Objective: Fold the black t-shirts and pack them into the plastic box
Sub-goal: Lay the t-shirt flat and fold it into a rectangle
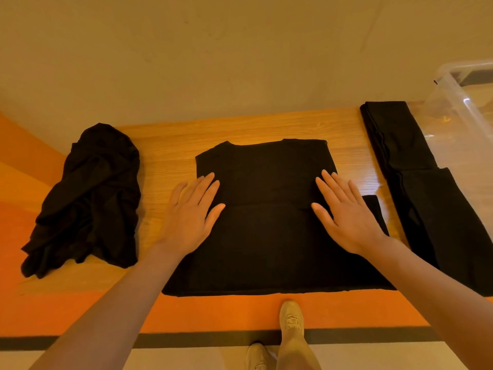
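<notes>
A black t-shirt lies flat in the middle of the wooden table, collar away from me, its sides folded in. My left hand lies flat with straight fingers on the shirt's left edge. My right hand lies flat on its right side. A crumpled heap of black t-shirts sits at the left. Folded black shirts lie in a row at the right. The clear plastic box stands at the far right, partly out of view.
The table stands against a plain wall and has an orange front edge. Below it I see the floor, my trouser leg and light shoes.
</notes>
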